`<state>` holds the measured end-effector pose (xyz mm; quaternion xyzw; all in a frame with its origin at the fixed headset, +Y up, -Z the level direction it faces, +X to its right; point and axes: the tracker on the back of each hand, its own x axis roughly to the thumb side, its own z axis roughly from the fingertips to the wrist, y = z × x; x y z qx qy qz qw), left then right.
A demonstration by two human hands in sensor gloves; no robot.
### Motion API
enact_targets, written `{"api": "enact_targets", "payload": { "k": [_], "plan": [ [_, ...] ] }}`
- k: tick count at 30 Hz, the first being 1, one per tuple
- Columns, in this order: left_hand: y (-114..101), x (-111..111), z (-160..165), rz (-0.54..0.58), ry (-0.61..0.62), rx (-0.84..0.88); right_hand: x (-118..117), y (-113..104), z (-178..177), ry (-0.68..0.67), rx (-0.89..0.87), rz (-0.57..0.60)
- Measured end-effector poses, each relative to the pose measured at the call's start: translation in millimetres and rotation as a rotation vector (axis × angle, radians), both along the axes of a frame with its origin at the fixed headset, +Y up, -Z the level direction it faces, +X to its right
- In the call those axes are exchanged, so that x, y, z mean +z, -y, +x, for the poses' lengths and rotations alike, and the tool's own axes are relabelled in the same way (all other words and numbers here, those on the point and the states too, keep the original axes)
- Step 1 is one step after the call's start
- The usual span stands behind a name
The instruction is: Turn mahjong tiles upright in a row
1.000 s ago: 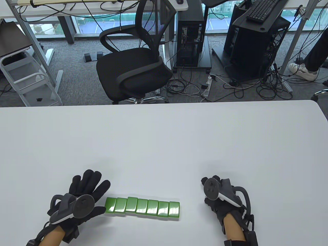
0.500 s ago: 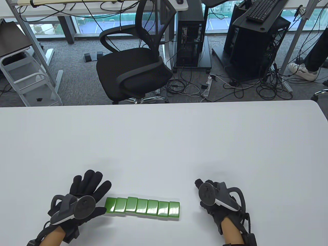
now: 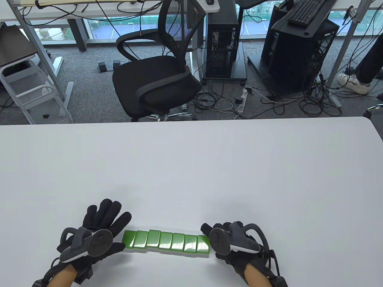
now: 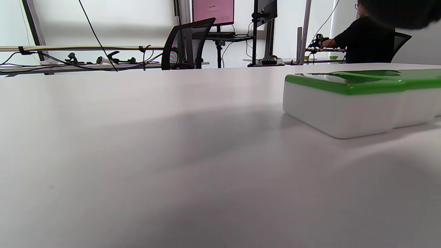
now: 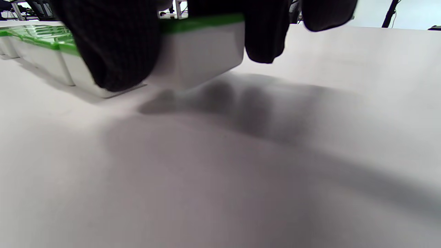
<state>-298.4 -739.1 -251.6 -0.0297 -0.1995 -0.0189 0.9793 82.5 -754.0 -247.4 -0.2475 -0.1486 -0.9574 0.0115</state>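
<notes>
Several green-backed mahjong tiles (image 3: 166,241) lie flat, green side up, in a row near the table's front edge. My left hand (image 3: 115,231) is spread open at the row's left end, thumb and forefinger on either side of the end tile without gripping it. The left wrist view shows that end tile (image 4: 344,103) lying flat. My right hand (image 3: 209,236) is at the row's right end. In the right wrist view my thumb (image 5: 117,44) and a finger (image 5: 265,31) touch the rightmost tile (image 5: 203,48), which still lies flat.
The white table (image 3: 191,167) stretches far beyond the row. A black office chair (image 3: 155,74) and computer towers stand on the floor past the table's far edge.
My right hand has moved left, from well apart on the right to the row's right end, and now touches the rightmost tile. My left hand has hardly moved. The tiles have not moved.
</notes>
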Motion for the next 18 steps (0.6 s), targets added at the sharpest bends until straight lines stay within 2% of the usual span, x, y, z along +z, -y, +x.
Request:
{"api": "enact_targets", "payload": {
  "k": [14,18],
  "plan": [
    [3,1,5,-0.012,0.016,-0.026,5,10,-10,-0.051,0.009,0.036],
    [6,2,9,-0.015,0.032,-0.048,5,12,-10,-0.027,-0.011,0.005]
  ]
}}
